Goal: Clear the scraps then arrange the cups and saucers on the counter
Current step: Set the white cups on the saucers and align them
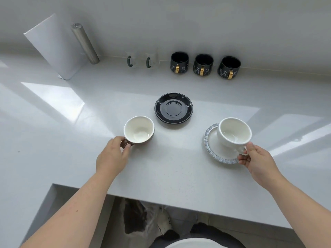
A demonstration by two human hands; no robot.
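White counter (53, 133), no scraps showing: left hand (112, 158) pinching brown cup (138, 130) handle, 7 o'clock off black saucer (173, 108); right hand (258, 158) pinching white cup (233, 134) over ruffled saucer (213, 151), so probably lower level, dead centre.

2 bare forearms (86, 199), no sleeves, rings or watch.

No readable text, label or number anywhere.
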